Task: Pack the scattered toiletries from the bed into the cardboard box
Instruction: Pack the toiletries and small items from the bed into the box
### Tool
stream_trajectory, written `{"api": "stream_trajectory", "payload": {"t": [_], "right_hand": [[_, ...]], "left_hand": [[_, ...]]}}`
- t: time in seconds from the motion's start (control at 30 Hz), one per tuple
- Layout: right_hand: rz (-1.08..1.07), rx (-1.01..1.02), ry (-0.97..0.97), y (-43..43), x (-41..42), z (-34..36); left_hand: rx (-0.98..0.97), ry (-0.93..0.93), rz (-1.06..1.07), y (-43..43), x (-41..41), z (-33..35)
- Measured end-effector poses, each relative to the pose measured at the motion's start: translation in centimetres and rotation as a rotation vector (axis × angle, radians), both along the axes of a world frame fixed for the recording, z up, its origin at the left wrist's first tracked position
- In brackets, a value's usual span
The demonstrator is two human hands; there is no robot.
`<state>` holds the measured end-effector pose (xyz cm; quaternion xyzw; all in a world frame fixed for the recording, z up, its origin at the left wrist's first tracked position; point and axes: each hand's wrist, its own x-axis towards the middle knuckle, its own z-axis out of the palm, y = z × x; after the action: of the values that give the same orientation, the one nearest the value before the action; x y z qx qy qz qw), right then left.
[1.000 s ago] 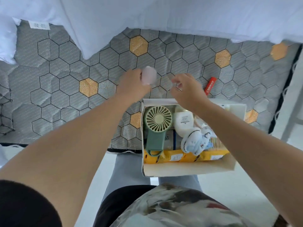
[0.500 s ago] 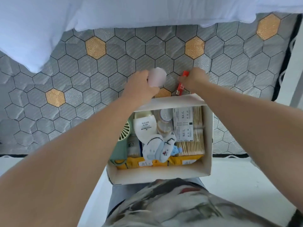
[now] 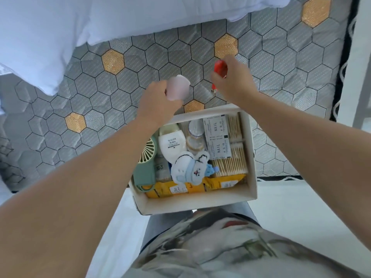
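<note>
A cardboard box (image 3: pixel 251 157) sits at the bed's near edge against my legs. It holds a green hand fan (image 3: pixel 146 159), a white bottle (image 3: pixel 172 143), a plush toy (image 3: pixel 190 169), cotton swab packs (image 3: pixel 228 157) and yellow packets (image 3: pixel 200 187). My left hand (image 3: pixel 156 103) grips a pale pink cup-like item (image 3: pixel 178 89) just beyond the box's far rim. My right hand (image 3: pixel 232 81) holds a red tube (image 3: pixel 219 68) lifted above the mattress, right of the pink item.
The hexagon-patterned grey and gold mattress (image 3: pixel 140 77) stretches beyond the box. A white duvet (image 3: pixel 100 19) covers the far side, with a pillow corner (image 3: pixel 40 67) at left. A white bed frame post (image 3: pixel 359 57) stands at right. Pale floor lies below.
My right hand reached the red tube on the mattress, closed on it and raised it. The left hand kept holding the pink item. The view shifted right, so the box sits more central.
</note>
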<state>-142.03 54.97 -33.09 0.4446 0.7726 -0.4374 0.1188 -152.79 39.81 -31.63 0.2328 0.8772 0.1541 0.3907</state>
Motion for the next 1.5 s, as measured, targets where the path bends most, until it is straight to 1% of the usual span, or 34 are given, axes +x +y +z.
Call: {"api": "stream_trajectory", "payload": {"t": [0.07, 0.13, 0.27, 0.33, 0.4, 0.47, 0.57, 0.7, 0.8, 0.9, 1.03, 1.1, 1.2, 1.3, 1.33, 1.37, 1.43, 1.47, 1.5], "right_hand": [[-0.026, 0.072, 0.115, -0.5, 0.5, 2.0], [-0.045, 0.141, 0.198, -1.4, 1.1, 3.8], [-0.064, 0.278, 0.325, -4.5, 2.8, 6.9], [-0.087, 0.313, 0.402, -6.3, 3.7, 8.4], [-0.091, 0.321, 0.421, -8.1, 4.6, 9.5], [-0.078, 0.278, 0.371, -10.2, 5.7, 9.9], [-0.048, 0.185, 0.247, -13.2, 7.2, 9.4], [-0.067, 0.166, 0.070, -15.7, 9.1, 8.5], [-0.089, 0.125, 0.030, -17.2, 10.3, 8.0], [-0.062, 0.162, -0.029, -17.9, 11.0, 7.8], [-0.155, 0.116, -0.067, -17.9, 11.6, 7.2], [-0.151, 0.118, -0.092, -17.8, 11.5, 7.1], [-0.085, 0.188, -0.143, -17.7, 11.6, 7.2], [-0.077, 0.336, -0.080, -17.3, 12.4, 7.2], [-0.091, 0.390, -0.056, -17.1, 12.9, 7.1], [-0.109, 0.437, -0.045, -16.8, 13.4, 6.9], [-0.160, 0.457, -0.063, -16.3, 14.2, 6.7], [-0.194, 0.427, -0.086, -16.0, 14.5, 6.5], [-0.228, 0.380, -0.111, -15.7, 14.8, 6.4]], "left_hand": [[0.025, 0.035, -0.021, -0.3, -0.1, 0.8], [0.049, 0.043, 0.011, -0.7, -0.2, 1.7], [0.178, 0.050, 0.075, -2.4, 0.8, 4.2], [0.260, 0.077, 0.083, -3.9, 1.7, 5.8], [0.287, 0.075, 0.102, -6.0, 2.8, 7.1], [0.258, 0.044, 0.126, -8.2, 4.2, 8.0], [0.158, 0.015, 0.163, -11.4, 6.3, 8.1], [0.048, -0.033, 0.185, -14.1, 8.6, 7.3], [0.002, -0.063, 0.171, -14.7, 9.8, 7.2], [-0.015, -0.019, 0.083, -14.7, 10.4, 7.2], [-0.063, 0.071, -0.047, -14.5, 10.7, 7.4], [-0.059, 0.115, -0.064, -14.8, 10.6, 7.3], [0.014, 0.111, 0.024, -16.1, 10.2, 6.7], [0.030, 0.217, 0.114, -18.1, 9.7, 6.2], [0.020, 0.214, 0.165, -18.7, 9.6, 6.2], [0.020, 0.169, 0.245, -19.2, 9.5, 6.1], [0.024, -0.003, 0.452, -19.7, 9.3, 5.9], [0.003, -0.072, 0.508, -19.8, 9.2, 5.6], [-0.029, -0.093, 0.479, -19.9, 9.1, 5.1]]}}
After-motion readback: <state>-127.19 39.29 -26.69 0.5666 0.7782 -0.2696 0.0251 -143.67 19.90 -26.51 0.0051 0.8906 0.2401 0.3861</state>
